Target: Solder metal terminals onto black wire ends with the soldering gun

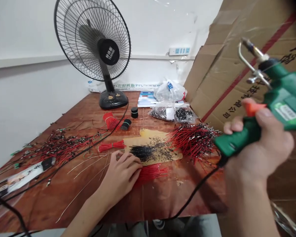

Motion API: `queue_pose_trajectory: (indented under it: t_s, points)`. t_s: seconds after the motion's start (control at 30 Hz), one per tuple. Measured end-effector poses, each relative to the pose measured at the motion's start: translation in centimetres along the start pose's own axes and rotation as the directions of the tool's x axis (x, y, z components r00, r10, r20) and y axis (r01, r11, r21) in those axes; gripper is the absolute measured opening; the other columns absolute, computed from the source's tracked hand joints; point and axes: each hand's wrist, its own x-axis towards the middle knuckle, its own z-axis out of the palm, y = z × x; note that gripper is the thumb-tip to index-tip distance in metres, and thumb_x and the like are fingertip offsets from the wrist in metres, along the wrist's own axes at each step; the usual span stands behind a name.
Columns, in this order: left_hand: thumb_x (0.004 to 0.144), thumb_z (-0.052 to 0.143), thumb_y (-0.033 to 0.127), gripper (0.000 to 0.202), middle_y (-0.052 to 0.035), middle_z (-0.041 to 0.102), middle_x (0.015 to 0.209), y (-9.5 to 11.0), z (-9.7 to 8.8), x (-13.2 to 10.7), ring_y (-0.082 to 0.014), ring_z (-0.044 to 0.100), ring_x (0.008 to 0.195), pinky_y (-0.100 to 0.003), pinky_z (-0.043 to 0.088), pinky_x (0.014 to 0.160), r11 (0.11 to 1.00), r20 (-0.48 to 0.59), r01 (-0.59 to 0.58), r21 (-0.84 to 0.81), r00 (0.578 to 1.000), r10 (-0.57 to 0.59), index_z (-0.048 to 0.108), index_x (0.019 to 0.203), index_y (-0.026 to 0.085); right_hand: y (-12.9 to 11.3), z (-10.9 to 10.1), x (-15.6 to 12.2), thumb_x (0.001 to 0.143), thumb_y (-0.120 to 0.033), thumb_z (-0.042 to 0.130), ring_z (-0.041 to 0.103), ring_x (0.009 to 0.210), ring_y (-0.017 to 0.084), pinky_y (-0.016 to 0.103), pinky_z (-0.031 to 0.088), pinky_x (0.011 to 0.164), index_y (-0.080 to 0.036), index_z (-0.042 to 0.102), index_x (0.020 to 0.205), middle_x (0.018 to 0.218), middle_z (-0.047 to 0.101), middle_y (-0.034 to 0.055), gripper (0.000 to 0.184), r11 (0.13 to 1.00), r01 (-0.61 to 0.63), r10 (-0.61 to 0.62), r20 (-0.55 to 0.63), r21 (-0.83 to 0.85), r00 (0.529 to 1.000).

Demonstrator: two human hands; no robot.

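My right hand (259,141) is raised at the right and wrapped round the green grip of a soldering gun (273,105), thumb by its orange trigger, metal tip pointing up and left. Its black cord (194,194) trails down over the table's front edge. My left hand (122,172) rests low on the wooden table (162,197), fingers curled together on a bundle of red wires (153,172). Just beyond it a bunch of black wires (143,152) lies on a yellowish board (172,154).
A black desk fan (93,42) stands at the back. Red wire pieces (194,138) are heaped at the right, more wires (56,146) at the left. Plastic bags of parts (172,113) and a cardboard sheet (236,59) stand at the back right.
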Motion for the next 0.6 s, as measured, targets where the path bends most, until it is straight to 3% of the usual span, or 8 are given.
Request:
queue_pose_trajectory:
  t_s: [0.13, 0.23, 0.37, 0.5, 0.6]
  points:
    - [0.095, 0.052, 0.023, 0.014, 0.0060, 0.067, 0.104, -0.3, 0.2, -0.3, -0.0176, 0.055, 0.098, -0.047, 0.026, 0.095, 0.999, 0.030, 0.019, -0.036, 0.999, -0.018, 0.066, 0.093, 0.027, 4.2, 2.3, 0.0, 0.085, -0.022, 0.063, 0.049, 0.050, 0.010, 0.029, 0.043, 0.041, -0.014, 0.060, 0.084, 0.103, 0.065, 0.0109, 0.008, 0.997, 0.067, -0.062, -0.109, 0.049, 0.992]
    - [0.096, 0.051, 0.024, 0.015, 0.0059, 0.067, 0.105, -0.3, 0.3, -0.1, -0.0175, 0.055, 0.099, -0.046, 0.025, 0.095, 0.998, 0.056, 0.020, -0.064, 0.998, -0.016, 0.066, 0.093, 0.027, 7.5, 3.1, -1.9, 0.084, -0.025, 0.067, 0.051, 0.046, 0.011, 0.029, 0.046, 0.041, -0.014, 0.054, 0.096, 0.101, 0.067, 0.0100, 0.020, 0.999, 0.045, -0.043, -0.195, 0.002, 0.980]
    - [0.096, 0.051, 0.024, 0.014, 0.0051, 0.066, 0.107, 0.0, 0.2, 0.0, -0.0173, 0.054, 0.101, -0.045, 0.025, 0.095, 0.996, 0.081, 0.052, -0.068, 0.996, -0.047, 0.065, 0.095, 0.026, 9.5, 3.0, -4.3, 0.085, -0.028, 0.069, 0.052, 0.044, 0.011, 0.028, 0.047, 0.041, -0.013, 0.054, 0.095, 0.090, 0.067, 0.0080, 0.023, 0.998, -0.042, 0.035, -0.135, -0.053, 0.990]
    - [0.096, 0.051, 0.023, 0.013, 0.0040, 0.066, 0.107, 0.3, -0.1, -0.5, -0.0178, 0.054, 0.098, -0.043, 0.027, 0.092, 0.992, 0.067, 0.123, 0.001, 0.990, -0.123, 0.063, 0.101, 0.026, 10.0, 2.7, -5.5, 0.085, -0.029, 0.069, 0.055, 0.045, 0.014, 0.027, 0.049, 0.043, -0.016, 0.052, 0.095, 0.067, 0.060, 0.0009, 0.024, 0.990, -0.091, 0.084, -0.068, -0.109, 0.994]
    - [0.097, 0.051, 0.023, 0.014, 0.0034, 0.066, 0.104, 0.1, -0.6, -1.2, -0.0184, 0.054, 0.096, -0.042, 0.027, 0.087, 0.984, 0.046, 0.165, 0.071, 0.985, -0.168, 0.063, 0.102, 0.026, 10.3, 2.8, -6.2, 0.086, -0.030, 0.068, 0.055, 0.046, 0.014, 0.026, 0.048, 0.043, -0.016, 0.051, 0.091, 0.062, 0.058, 0.0004, 0.023, 0.983, -0.136, 0.132, -0.039, -0.126, 0.990]
